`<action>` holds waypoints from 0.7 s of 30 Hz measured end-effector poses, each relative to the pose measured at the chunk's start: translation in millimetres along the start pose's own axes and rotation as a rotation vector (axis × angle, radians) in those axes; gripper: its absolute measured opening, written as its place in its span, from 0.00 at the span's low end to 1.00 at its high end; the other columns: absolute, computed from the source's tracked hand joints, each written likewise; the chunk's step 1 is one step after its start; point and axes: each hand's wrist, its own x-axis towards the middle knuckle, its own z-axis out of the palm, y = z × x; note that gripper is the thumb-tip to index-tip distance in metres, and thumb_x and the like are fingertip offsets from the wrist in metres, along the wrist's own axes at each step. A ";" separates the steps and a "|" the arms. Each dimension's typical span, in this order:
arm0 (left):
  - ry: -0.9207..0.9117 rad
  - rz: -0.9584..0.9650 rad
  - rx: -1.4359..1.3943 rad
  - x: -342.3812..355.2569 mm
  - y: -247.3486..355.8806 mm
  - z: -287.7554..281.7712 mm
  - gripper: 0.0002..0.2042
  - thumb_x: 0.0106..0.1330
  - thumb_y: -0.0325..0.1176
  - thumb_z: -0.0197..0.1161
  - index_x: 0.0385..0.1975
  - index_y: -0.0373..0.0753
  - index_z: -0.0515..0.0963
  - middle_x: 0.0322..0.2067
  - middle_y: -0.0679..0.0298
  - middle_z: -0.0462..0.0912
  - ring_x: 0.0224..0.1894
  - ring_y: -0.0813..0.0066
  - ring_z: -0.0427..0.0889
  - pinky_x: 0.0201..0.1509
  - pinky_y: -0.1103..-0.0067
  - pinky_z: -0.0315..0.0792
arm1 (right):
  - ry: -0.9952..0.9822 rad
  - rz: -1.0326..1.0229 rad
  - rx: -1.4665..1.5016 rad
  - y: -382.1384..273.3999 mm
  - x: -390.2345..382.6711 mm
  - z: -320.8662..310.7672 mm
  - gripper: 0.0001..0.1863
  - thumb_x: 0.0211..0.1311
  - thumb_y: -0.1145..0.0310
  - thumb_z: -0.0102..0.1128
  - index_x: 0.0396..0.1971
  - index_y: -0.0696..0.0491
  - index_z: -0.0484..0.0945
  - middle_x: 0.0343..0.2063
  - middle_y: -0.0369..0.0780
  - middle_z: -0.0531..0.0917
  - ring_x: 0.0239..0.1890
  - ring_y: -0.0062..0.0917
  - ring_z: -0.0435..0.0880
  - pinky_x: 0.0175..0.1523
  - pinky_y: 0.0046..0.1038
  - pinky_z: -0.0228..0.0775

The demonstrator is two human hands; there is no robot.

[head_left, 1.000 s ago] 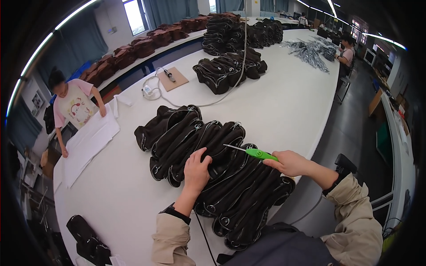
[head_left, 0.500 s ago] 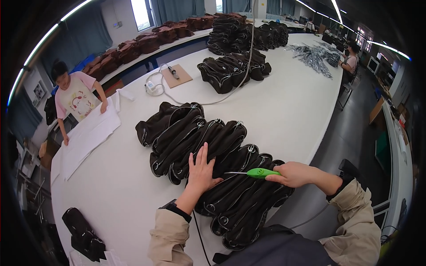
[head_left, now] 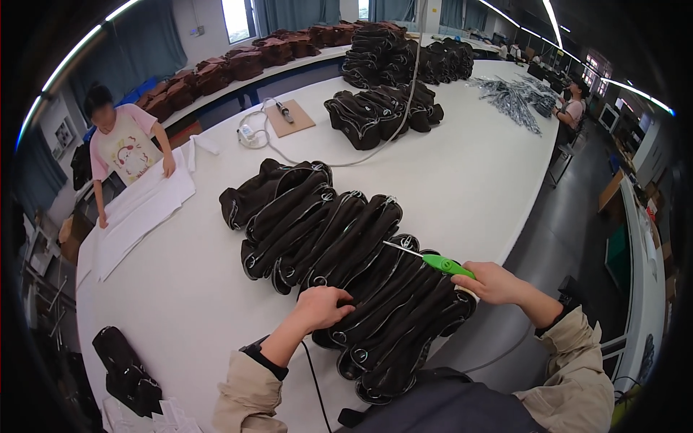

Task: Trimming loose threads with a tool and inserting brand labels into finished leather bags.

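Observation:
My left hand [head_left: 321, 307] has its fingers curled into the near row of black zippered pouches [head_left: 390, 317], closed on one at its left edge, fingertips partly hidden. My right hand [head_left: 485, 283] grips a green-handled tool [head_left: 446, 265]; its thin metal rod points left and up across the tops of the pouches, near a metal zipper pull. The pouches lie packed side by side on the white table [head_left: 180, 303], continuing diagonally toward the upper left.
Another black pouch pile [head_left: 379, 115] sits farther back, near a board [head_left: 292, 123] with a device and looping cable. A co-worker [head_left: 126, 148] handles white sheets [head_left: 144, 224] at left; another person sits at right beside silvery strips [head_left: 512, 101]. Black pieces [head_left: 123, 361] lie lower left.
My left hand has moved down from lying spread on the pouches to curled fingers. The tool in my right hand moved down, then shifted right, its tip now angled higher.

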 end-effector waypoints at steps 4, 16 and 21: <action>-0.065 -0.017 0.069 10.2 -4.1 7.2 0.15 0.58 0.44 0.63 0.41 0.45 0.82 0.37 0.58 0.84 0.43 0.59 0.81 0.47 0.70 0.74 | -0.015 -0.042 0.031 -9.9 -4.7 -0.9 0.27 0.67 0.46 0.48 0.37 0.60 0.76 0.26 0.48 0.79 0.32 0.40 0.79 0.39 0.35 0.70; 0.487 0.060 0.024 -3.5 -17.4 21.7 0.07 0.59 0.31 0.61 0.38 0.43 0.77 0.44 0.61 0.76 0.44 0.63 0.78 0.41 0.69 0.74 | -0.076 -0.044 0.020 -16.5 -7.8 -2.7 0.27 0.67 0.45 0.46 0.37 0.58 0.76 0.24 0.48 0.79 0.30 0.42 0.79 0.38 0.37 0.69; 0.362 0.077 0.134 -7.2 2.3 8.7 0.38 0.53 0.43 0.69 0.65 0.51 0.60 0.66 0.48 0.51 0.57 0.51 0.68 0.53 0.65 0.72 | -0.325 -0.087 -0.233 -31.9 -8.3 2.7 0.32 0.67 0.40 0.41 0.33 0.59 0.74 0.24 0.52 0.79 0.33 0.47 0.79 0.39 0.41 0.69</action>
